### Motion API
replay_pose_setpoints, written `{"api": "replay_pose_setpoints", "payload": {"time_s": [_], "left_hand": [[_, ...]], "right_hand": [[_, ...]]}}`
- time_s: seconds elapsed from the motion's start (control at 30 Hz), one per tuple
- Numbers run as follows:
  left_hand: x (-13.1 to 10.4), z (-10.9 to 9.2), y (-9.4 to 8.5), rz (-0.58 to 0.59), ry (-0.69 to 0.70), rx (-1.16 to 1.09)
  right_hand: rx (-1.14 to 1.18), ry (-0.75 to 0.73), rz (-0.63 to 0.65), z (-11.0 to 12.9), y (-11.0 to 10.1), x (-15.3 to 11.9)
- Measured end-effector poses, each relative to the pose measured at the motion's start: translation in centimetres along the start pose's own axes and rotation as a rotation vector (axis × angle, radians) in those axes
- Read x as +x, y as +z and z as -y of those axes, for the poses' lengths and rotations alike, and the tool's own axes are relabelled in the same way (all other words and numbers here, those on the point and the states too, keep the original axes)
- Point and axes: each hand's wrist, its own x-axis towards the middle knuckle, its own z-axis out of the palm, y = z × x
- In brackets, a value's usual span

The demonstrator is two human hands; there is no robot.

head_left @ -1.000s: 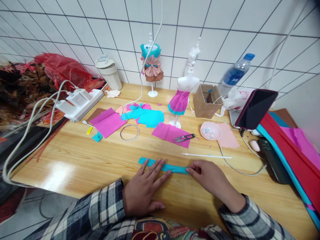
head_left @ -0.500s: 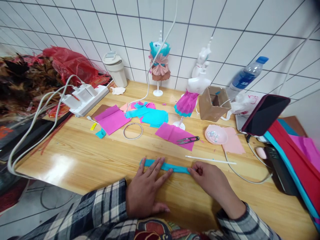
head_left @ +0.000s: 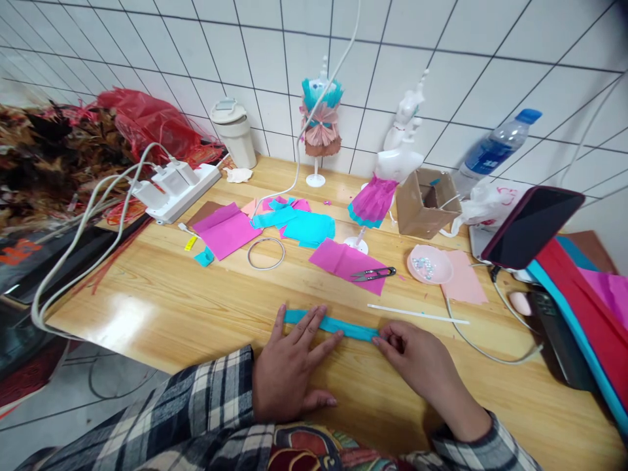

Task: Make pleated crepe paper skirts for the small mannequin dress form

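A narrow strip of blue crepe paper (head_left: pixel 356 329) lies on the wooden table in front of me. My left hand (head_left: pixel 292 369) rests flat with spread fingers over the strip's left half, its fingertips pressing on it. At the strip's right end, my right hand (head_left: pixel 415 353) pinches the paper between thumb and curled fingers. Just beyond lies a thin white stick (head_left: pixel 417 314). Thread snips (head_left: pixel 373 274) sit on a magenta paper sheet (head_left: pixel 333 260) farther off.
Behind are a dressed mini mannequin (head_left: pixel 321 124), another in a magenta skirt (head_left: pixel 375 199), and a cardboard box (head_left: pixel 426 206). A pink bowl of beads (head_left: pixel 432 261) and a phone (head_left: pixel 532 226) stand right. A metal ring (head_left: pixel 265 267), blue paper (head_left: pixel 314 229) and a power strip (head_left: pixel 186 193) lie left.
The whole scene has shifted slightly right in view as the camera turned. Both hands stay on the blue strip in almost the same pose.
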Motion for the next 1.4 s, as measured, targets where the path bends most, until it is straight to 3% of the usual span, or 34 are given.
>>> {"api": "replay_pose_setpoints", "payload": {"time_s": [0.17,0.23,0.3,0.4,0.57,0.83,1.13,1.4], "left_hand": [[0.0,0.0,0.2,-0.014,0.0,0.012],[0.1,0.0,0.2,-0.019,-0.002,0.02],[0.1,0.0,0.1,-0.014,-0.008,0.021],[0.1,-0.1,-0.1,0.016,-0.011,0.018],[0.2,-0.3,-0.2,0.02,-0.025,0.03],[0.1,-0.1,0.0,0.006,-0.008,0.002],[0.0,-0.1,0.8,-0.034,-0.021,-0.032],[-0.4,0.2,1.4,-0.097,-0.012,0.011]], "right_hand": [[0.073,-0.154,-0.274,0.7,0.0,-1.2],[0.048,-0.26,-0.305,2.1,0.1,-1.2],[-0.014,-0.331,-0.291,3.6,0.4,-0.8],[-0.092,-0.317,-0.27,4.9,0.8,0.1],[-0.144,-0.219,-0.206,4.8,1.0,1.1],[-0.008,-0.1,0.026,4.6,-0.1,2.7],[0.026,-0.139,-0.021,2.9,0.3,2.8],[0.01,-0.134,0.001,3.0,0.5,3.1]]}}
